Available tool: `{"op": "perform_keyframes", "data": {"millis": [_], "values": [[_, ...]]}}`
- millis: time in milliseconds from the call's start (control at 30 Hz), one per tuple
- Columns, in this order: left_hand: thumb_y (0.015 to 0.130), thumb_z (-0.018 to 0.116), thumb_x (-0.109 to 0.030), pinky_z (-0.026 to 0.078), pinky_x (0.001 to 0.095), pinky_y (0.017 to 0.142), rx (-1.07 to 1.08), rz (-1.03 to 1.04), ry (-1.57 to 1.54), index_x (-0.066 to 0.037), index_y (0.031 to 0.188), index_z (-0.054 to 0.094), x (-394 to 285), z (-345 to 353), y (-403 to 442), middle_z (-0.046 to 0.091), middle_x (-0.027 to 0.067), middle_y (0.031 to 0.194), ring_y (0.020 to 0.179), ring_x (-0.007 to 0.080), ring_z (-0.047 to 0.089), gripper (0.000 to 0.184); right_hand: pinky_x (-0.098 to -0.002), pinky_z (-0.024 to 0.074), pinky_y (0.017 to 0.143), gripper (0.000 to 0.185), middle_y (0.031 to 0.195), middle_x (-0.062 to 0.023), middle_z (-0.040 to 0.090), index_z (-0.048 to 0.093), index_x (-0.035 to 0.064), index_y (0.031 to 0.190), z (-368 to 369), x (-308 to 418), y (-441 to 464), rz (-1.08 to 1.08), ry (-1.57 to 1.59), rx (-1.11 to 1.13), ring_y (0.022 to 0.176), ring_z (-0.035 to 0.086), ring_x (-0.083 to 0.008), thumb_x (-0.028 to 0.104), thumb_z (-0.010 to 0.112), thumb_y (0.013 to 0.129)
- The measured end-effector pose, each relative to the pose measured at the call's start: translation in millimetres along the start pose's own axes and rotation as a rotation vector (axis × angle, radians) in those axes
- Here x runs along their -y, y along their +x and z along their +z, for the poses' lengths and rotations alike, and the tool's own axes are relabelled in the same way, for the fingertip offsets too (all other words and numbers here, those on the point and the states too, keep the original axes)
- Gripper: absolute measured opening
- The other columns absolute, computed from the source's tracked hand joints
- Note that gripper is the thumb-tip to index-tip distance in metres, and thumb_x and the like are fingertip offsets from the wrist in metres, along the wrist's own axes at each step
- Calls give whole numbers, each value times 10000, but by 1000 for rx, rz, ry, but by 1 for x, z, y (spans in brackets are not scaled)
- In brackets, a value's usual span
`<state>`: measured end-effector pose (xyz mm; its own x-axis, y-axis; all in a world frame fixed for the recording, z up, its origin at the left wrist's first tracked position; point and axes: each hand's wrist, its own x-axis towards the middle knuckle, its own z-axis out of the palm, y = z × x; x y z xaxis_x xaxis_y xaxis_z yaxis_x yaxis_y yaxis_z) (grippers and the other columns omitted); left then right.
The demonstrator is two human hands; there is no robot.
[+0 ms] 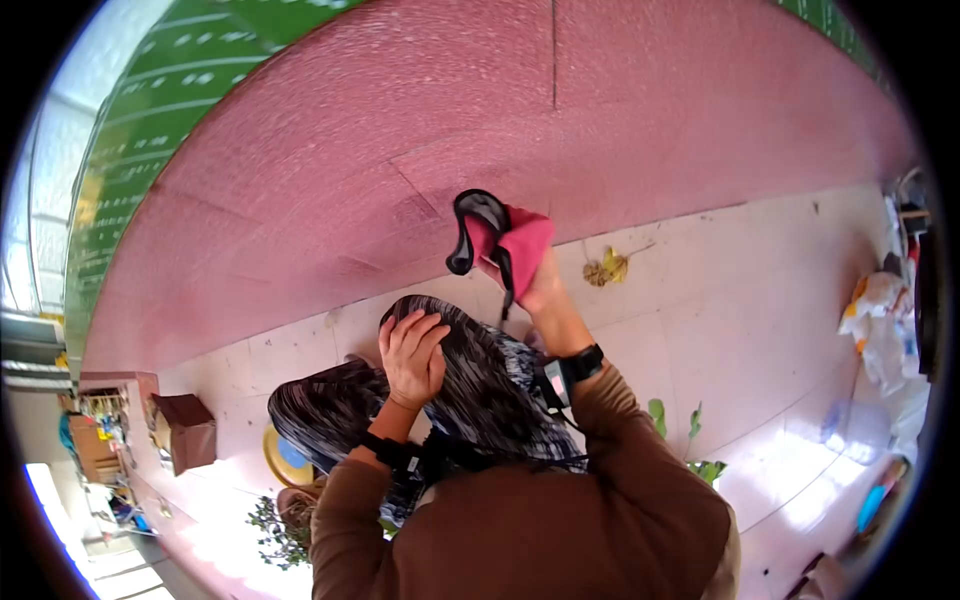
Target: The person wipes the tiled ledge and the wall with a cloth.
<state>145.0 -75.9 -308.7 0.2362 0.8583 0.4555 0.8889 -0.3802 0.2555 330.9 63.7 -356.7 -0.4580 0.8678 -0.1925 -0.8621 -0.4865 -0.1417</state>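
Note:
My right hand (537, 287) is wrapped round a pink cloth piece with black edging (526, 243). Part of it looks like grey mesh inside a black rim, and a thin black strip hangs below. Its exact kind does not show. The cloth is raised in front of the pink wall (640, 120); I cannot tell whether it touches the wall. Lying on my bent knee (455, 335), in black and grey patterned trousers, is my left hand (412, 355), fingers stretched out and holding nothing. Both wrists wear black bands, the right one with a small box attached.
Yellowish dried leaves (607, 267) lie on the tiled floor (700, 300) by the wall's foot. A brown box (183, 432) and a leafy plant (280, 535) are to the left. Plastic bags (880, 320) are piled at the right edge. More green leaves (708, 470) show beside my right arm.

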Motion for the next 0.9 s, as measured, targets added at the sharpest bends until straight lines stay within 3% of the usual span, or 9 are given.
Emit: {"op": "perform_keyframes", "data": {"millis": [233,300,367,433,533,667,767,833,900], "values": [[801,616,-139,373,418,917,-172,-157,-227,-38,1065,587,-12,-9,24,551,131,1161,1022,313,521,284,-438,362,1027,443,1333,-126,461,385,69,1348,45,1,-57,-161,-195,112,1194,479,-271,255,355,946],[794,643,-169,400,416,886,-145,-46,-309,-42,1127,559,-28,-15,37,553,130,1147,1005,323,522,366,-361,388,996,486,1343,-124,458,350,45,1376,51,-5,-64,-200,-221,82,1170,499,-253,234,401,931],[779,664,-197,407,410,887,-146,-29,-337,-46,1148,552,-47,-11,50,555,130,1140,1014,322,520,414,-292,399,949,521,1338,-113,465,340,5,1377,41,-7,-61,-428,-694,220,1141,510,-212,211,449,911],[747,708,-273,430,397,881,-111,-44,-408,-40,1183,538,-64,-7,61,552,140,1137,1014,332,527,523,-248,398,910,538,1327,-113,469,332,-26,1376,34,-8,-70,-362,-555,92,1141,490,-188,209,463,910],[767,702,-306,478,367,802,12,-261,-747,-2,1200,509,-70,14,60,581,167,1075,942,337,586,563,-316,221,1075,504,1388,-106,397,364,4,1371,59,-11,-82,-447,-1116,79,1288,349,-211,318,372,977],[799,673,-297,481,359,783,105,-472,-1031,-34,1127,571,-47,34,56,639,158,942,906,324,612,432,-342,188,1092,497,1400,-119,392,359,8,1372,46,-8,-80,-481,-700,174,1330,300,-212,311,352,978],[822,631,-331,485,382,756,2,-575,-697,-50,1040,613,-33,4,76,637,151,982,894,319,608,356,-338,249,1059,480,1325,-130,472,428,12,1314,39,8,-89,-647,-877,-268,1264,393,-196,337,415,960],[838,595,-391,481,421,721,-194,-111,6,-45,920,647,-12,-18,96,640,159,964,865,346,609,360,-348,285,1040,470,1300,-128,497,434,17,1303,19,10,-89,-650,-914,-291,1244,420,-204,328,443,951],[839,594,-430,482,446,669,178,-458,-133,-72,865,683,9,-21,102,659,155,802,765,376,625,369,-338,359,980,416,1204,-107,570,480,20,1249,18,7,-92,-609,-942,-290,1161,499,-200,280,512,927]]}}
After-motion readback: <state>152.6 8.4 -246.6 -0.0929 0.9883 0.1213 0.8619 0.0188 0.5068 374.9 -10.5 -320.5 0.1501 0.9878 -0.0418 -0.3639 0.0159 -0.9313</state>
